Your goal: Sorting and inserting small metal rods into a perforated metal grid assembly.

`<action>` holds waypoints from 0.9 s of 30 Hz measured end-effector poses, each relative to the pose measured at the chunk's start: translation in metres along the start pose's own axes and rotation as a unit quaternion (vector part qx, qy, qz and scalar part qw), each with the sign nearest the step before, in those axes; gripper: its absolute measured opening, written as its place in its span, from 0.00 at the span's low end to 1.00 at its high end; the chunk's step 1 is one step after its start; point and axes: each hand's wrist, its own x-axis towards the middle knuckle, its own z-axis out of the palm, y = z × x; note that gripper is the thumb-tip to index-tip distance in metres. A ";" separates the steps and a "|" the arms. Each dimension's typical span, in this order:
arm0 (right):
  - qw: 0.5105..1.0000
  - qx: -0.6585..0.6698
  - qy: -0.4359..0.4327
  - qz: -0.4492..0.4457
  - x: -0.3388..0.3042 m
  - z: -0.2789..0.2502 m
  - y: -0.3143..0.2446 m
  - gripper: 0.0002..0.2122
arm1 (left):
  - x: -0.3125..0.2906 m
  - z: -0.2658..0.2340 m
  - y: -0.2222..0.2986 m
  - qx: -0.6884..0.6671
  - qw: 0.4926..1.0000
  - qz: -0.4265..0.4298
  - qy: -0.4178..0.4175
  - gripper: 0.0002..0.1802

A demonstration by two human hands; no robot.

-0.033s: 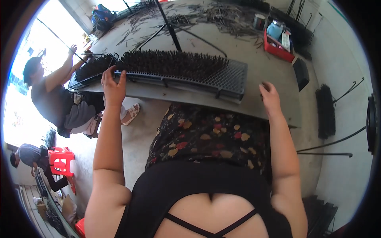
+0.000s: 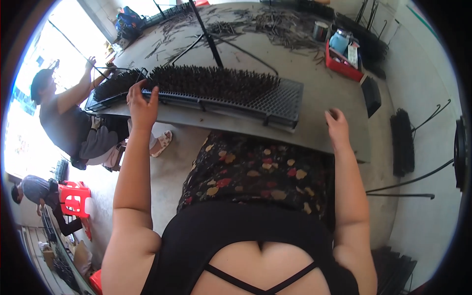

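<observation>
A long dark perforated tray (image 2: 280, 105) lies across the table in front of me. Dark upright bristle-like strips (image 2: 211, 82) fill most of it, while its right end shows bare holes. My left hand (image 2: 142, 105) is at the tray's front edge, left of the middle, thumb and fingers spread; whether the fingertips touch the strips I cannot tell. Past the tray's right end, my right hand (image 2: 337, 127) hovers over the table with fingers loosely curled, a gap between them and nothing visible held.
Loose dark strips (image 2: 280, 29) lie scattered across the table's far side. A red box (image 2: 339, 66) holds a blue jar; a can (image 2: 320, 30) stands beside it. A dark pole (image 2: 210, 42) rises behind the tray. A co-worker (image 2: 61, 110) reaches toward the tray's left end. Brushes hang at right.
My right hand has drawn slightly nearer to me. The whole view has shifted a little; the left hand keeps its place by the tray.
</observation>
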 end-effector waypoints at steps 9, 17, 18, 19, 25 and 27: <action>0.932 -0.354 0.081 -0.010 0.064 -0.049 0.040 0.24 | 0.062 0.063 0.214 -0.003 0.937 0.335 -0.101 0.23; 0.902 -0.419 0.022 -0.105 0.110 -0.023 0.038 0.27 | 0.200 0.217 0.243 0.136 0.955 0.216 -0.153 0.39; 0.886 -0.448 0.006 -0.121 0.110 -0.022 0.036 0.27 | 0.217 0.237 0.246 0.169 0.954 0.180 -0.171 0.40; 0.886 -0.450 0.009 -0.114 0.109 -0.024 0.035 0.27 | 0.232 0.259 0.251 0.197 0.951 0.145 -0.189 0.41; 0.882 -0.463 -0.020 -0.090 0.111 -0.023 0.022 0.28 | 0.289 0.385 0.247 0.210 0.934 0.049 -0.284 0.47; 0.878 -0.472 -0.032 -0.067 0.110 -0.023 0.021 0.29 | 0.299 0.422 0.240 0.201 0.911 -0.073 -0.352 0.49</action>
